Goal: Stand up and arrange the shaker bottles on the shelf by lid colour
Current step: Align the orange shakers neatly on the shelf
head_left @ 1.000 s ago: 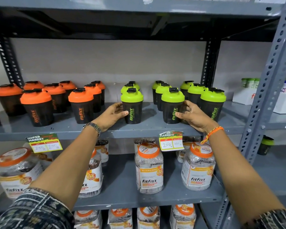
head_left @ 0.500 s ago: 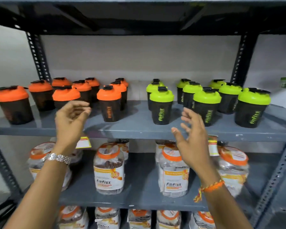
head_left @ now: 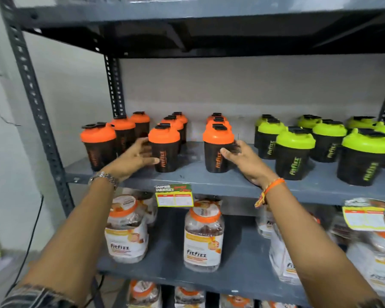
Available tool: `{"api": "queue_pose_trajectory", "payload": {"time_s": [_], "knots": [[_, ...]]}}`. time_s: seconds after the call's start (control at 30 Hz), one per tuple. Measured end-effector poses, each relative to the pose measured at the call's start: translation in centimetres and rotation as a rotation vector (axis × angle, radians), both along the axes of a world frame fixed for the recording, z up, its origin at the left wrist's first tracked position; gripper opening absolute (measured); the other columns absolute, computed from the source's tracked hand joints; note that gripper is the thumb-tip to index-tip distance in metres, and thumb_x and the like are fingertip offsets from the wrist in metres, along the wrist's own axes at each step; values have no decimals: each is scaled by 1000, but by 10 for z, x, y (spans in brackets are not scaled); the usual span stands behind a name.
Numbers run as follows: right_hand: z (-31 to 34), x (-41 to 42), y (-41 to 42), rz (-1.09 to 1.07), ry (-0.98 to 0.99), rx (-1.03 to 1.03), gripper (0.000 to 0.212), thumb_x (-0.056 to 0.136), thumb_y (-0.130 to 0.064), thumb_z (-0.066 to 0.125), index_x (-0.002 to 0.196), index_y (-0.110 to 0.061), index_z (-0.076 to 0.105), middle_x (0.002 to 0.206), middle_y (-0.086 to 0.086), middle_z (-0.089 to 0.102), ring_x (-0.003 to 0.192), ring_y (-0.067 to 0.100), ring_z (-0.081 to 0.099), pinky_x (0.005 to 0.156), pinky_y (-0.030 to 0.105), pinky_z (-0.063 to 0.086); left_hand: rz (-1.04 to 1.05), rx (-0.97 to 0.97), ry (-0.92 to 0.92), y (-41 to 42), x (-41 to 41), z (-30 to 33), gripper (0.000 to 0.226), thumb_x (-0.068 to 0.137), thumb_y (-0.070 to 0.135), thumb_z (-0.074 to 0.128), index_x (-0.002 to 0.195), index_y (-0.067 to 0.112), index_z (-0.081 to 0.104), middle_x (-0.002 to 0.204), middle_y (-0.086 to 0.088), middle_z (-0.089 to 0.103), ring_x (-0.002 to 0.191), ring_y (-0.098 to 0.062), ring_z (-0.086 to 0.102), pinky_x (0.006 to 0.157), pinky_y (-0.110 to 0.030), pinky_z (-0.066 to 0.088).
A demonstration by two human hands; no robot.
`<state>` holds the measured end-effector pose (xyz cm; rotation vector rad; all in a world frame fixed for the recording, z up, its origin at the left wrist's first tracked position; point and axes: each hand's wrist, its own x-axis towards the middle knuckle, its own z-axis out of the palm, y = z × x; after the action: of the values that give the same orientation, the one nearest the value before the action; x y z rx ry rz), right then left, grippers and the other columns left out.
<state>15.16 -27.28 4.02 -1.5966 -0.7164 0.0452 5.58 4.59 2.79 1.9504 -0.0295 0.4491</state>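
Note:
Black shaker bottles stand upright on the grey shelf [head_left: 209, 182]. The orange-lidded ones fill the left half in short rows; the green-lidded ones [head_left: 295, 141] fill the right half. My left hand [head_left: 131, 160] wraps the left side of a front orange-lid bottle [head_left: 165, 138], thumb across its front. My right hand [head_left: 246, 162] grips the right side of the neighbouring front orange-lid bottle [head_left: 218, 136]. Both bottles rest on the shelf.
Another orange-lid bottle [head_left: 98, 135] stands at the shelf's left end beside the perforated upright post [head_left: 38, 121]. Below, clear jars with orange lids [head_left: 202, 236] stand on a lower shelf. Price tags [head_left: 173, 195] hang from the shelf edge. Another shelf sits close overhead.
The view has swung left from the green bottles to the orange ones. Both hands, open in mid-air half a second ago, now rest around two front orange-lid bottles.

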Motion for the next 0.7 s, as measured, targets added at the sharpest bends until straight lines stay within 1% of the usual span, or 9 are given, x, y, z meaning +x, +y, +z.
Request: {"api": "queue_pose_trajectory", "payload": {"time_s": [0.07,0.1,0.2,0.27,0.37,0.5,0.53,0.6,0.7], "knots": [[1,4,7,80,63,20,21,92,-14,62,112,-19,59,117,-2,67,97,-1,67,93,29,51,-94,45,23,3,3,2,70,83,-2,71,141,18,38,135,-3,59,124,-13,59,103,-32,50],[1,5,10,109,97,28,31,88,-20,63,118,-18,58,117,-4,68,100,0,67,97,33,50,-119,57,31,3,5,3,67,84,-4,68,139,21,39,134,-1,59,123,-12,59,103,-31,50],[0,2,14,104,140,43,57,80,-29,66,132,-13,48,126,-1,64,114,11,62,107,45,45,-146,44,31,4,10,2,65,85,-3,68,138,22,41,136,-5,60,124,-14,60,105,-31,48],[-3,0,13,84,140,53,61,78,-32,68,133,-15,47,129,1,62,119,15,59,107,49,45,-148,39,24,5,10,-1,62,85,0,69,137,23,42,133,-2,61,118,-5,63,99,-24,50],[-5,-2,12,71,126,51,56,78,-35,70,128,-21,50,127,-1,64,118,13,61,106,46,47,-127,47,-10,0,9,-3,57,87,-1,67,132,23,43,125,6,61,105,9,64,87,-11,50],[-8,-5,10,47,102,47,43,90,-23,63,130,-21,48,123,-5,64,112,7,62,101,38,49,-126,63,-35,1,7,-6,56,87,3,68,131,27,44,123,11,61,106,9,63,90,-11,50],[-9,-5,10,39,95,47,45,91,-23,62,133,-19,47,125,-5,63,113,8,61,101,38,49,-127,61,-36,0,6,-6,56,87,4,68,131,27,44,123,12,61,107,8,62,91,-11,50],[-9,-9,9,21,82,37,59,87,-30,64,140,-15,43,131,-1,62,118,10,60,103,38,49,-126,68,-38,0,3,-6,55,88,4,67,131,29,44,121,14,61,109,6,60,89,-10,49],[-7,-14,9,20,55,13,74,82,-38,66,146,-13,39,139,4,57,124,15,57,106,40,46,-133,71,-32,-1,1,-5,54,88,5,67,132,29,45,123,13,61,115,1,58,95,-15,48]]}}
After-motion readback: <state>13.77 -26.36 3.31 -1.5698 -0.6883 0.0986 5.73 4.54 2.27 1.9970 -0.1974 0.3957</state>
